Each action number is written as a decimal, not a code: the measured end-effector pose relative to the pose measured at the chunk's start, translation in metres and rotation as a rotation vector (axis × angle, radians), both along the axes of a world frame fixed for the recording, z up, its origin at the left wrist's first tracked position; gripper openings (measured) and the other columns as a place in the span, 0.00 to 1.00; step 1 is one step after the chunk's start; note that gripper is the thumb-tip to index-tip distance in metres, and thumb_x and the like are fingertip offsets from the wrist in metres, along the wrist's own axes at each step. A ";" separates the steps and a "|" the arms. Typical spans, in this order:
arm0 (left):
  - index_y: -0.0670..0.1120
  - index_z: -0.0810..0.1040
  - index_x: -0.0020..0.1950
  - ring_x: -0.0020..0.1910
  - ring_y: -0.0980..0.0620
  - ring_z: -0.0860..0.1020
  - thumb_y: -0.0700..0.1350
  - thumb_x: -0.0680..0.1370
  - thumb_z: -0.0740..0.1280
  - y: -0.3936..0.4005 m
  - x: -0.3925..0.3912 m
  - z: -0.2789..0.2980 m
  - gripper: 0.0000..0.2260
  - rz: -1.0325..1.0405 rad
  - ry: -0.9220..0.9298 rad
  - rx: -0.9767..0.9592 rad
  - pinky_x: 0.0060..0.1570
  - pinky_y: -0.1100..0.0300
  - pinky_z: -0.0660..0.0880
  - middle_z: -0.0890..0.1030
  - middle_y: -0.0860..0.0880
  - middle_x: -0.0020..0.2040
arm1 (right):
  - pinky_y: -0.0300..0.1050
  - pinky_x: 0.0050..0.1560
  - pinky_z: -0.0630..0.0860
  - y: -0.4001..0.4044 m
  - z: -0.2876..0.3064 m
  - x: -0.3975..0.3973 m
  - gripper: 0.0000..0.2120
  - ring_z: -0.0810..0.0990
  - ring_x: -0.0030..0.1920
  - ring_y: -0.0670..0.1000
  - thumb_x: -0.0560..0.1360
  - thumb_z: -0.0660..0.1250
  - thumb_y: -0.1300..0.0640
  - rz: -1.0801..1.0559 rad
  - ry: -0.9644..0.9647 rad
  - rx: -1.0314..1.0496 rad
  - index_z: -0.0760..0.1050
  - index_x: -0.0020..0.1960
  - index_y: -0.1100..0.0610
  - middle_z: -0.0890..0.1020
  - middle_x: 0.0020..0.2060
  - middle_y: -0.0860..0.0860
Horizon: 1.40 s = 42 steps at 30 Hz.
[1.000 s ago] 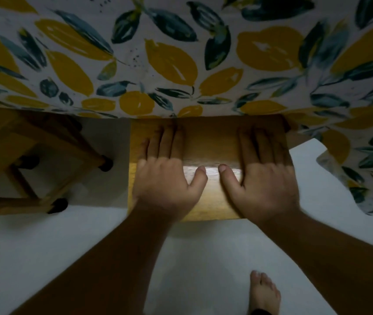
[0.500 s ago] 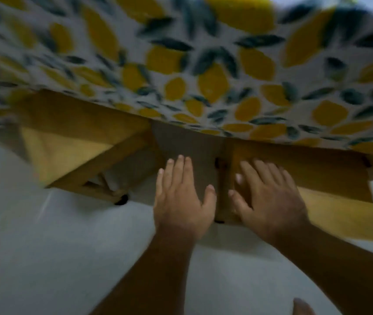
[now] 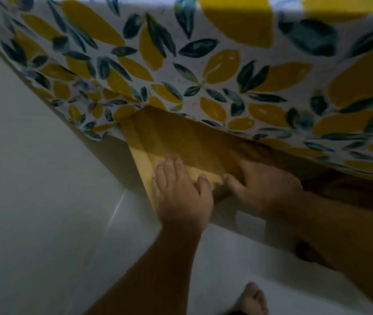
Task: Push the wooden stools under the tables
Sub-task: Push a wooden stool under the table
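1. pressing both palms flat on the wooden stool (image 3: 181, 142), i lean over it at the hem of the lemon-print tablecloth (image 3: 203, 71); the far part of the seat already sits in shadow beneath the cloth, the near corner sticks out over the white floor (image 3: 33, 223).
2. my left hand (image 3: 181, 196) lies on the near edge of the seat, fingers straight and close together, thumb out to the side, gripping nothing.
3. my right hand (image 3: 265, 189) rests beside it at the seat's near corner, thumb (image 3: 233, 181) almost meeting the left one; its fingers run forward into the dark under the cloth, so i cannot tell how wide they spread.
4. to do this well, i judge, the push should come from the heels of both hands, level and even, so the stool slides straight rather than swinging round on one leg.
5. the seat looks skewed to the table edge; a touch more from the left hand would likely square it.
6. the hanging cloth could ride up on the seat; keeping the fingers low should let it slip over them.
7. my bare foot (image 3: 252, 298) stands well behind, clear of the stool.
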<state>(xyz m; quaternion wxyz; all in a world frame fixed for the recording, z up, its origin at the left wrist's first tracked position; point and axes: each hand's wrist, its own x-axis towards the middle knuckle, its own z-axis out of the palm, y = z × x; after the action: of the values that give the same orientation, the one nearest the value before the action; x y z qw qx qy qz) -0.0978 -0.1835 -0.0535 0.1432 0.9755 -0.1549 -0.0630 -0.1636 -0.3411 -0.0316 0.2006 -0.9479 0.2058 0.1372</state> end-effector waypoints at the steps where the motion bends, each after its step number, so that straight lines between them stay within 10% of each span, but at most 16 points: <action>1: 0.44 0.56 0.80 0.79 0.44 0.53 0.60 0.77 0.54 -0.002 0.015 -0.009 0.35 0.035 -0.007 0.022 0.78 0.46 0.47 0.57 0.43 0.81 | 0.56 0.75 0.58 -0.005 -0.006 0.017 0.33 0.53 0.79 0.55 0.79 0.55 0.35 0.019 0.035 -0.012 0.51 0.80 0.44 0.53 0.81 0.47; 7: 0.41 0.57 0.80 0.78 0.40 0.56 0.63 0.77 0.53 0.000 0.043 -0.047 0.37 0.074 -0.058 0.112 0.76 0.43 0.52 0.60 0.40 0.79 | 0.63 0.72 0.65 -0.011 -0.043 0.074 0.41 0.63 0.76 0.61 0.70 0.47 0.28 -0.047 0.011 -0.088 0.49 0.80 0.42 0.62 0.79 0.51; 15: 0.39 0.56 0.80 0.78 0.38 0.56 0.62 0.76 0.54 0.012 0.060 -0.047 0.38 -0.084 -0.029 0.076 0.76 0.42 0.50 0.62 0.40 0.79 | 0.55 0.77 0.52 0.011 -0.050 0.066 0.45 0.57 0.79 0.59 0.68 0.46 0.29 -0.187 0.003 -0.117 0.51 0.82 0.46 0.59 0.80 0.55; 19: 0.40 0.58 0.79 0.77 0.38 0.57 0.63 0.76 0.55 0.037 0.088 -0.049 0.38 -0.244 -0.052 0.069 0.76 0.41 0.51 0.62 0.40 0.79 | 0.58 0.74 0.62 0.045 -0.054 0.067 0.41 0.64 0.75 0.62 0.72 0.47 0.32 -0.304 0.028 -0.171 0.55 0.81 0.49 0.65 0.77 0.58; 28: 0.44 0.57 0.80 0.77 0.41 0.57 0.65 0.75 0.57 0.093 0.194 -0.047 0.39 -0.611 -0.074 0.110 0.76 0.43 0.52 0.61 0.44 0.79 | 0.59 0.78 0.50 0.153 -0.061 0.109 0.36 0.56 0.79 0.59 0.78 0.49 0.36 -0.597 -0.056 -0.249 0.59 0.80 0.54 0.62 0.79 0.58; 42: 0.46 0.63 0.78 0.75 0.42 0.61 0.64 0.74 0.59 0.102 0.209 -0.048 0.37 -0.645 -0.087 0.038 0.74 0.42 0.57 0.65 0.45 0.77 | 0.59 0.77 0.51 0.172 -0.071 0.121 0.35 0.56 0.79 0.58 0.77 0.52 0.36 -0.679 -0.127 -0.319 0.60 0.79 0.53 0.63 0.79 0.56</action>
<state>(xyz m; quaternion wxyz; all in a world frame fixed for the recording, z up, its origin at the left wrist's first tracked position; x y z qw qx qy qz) 0.1112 -0.0816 -0.1017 0.0911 0.8804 -0.4606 -0.0664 -0.0430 -0.1686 -0.1022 0.0969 -0.8518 0.5140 -0.0296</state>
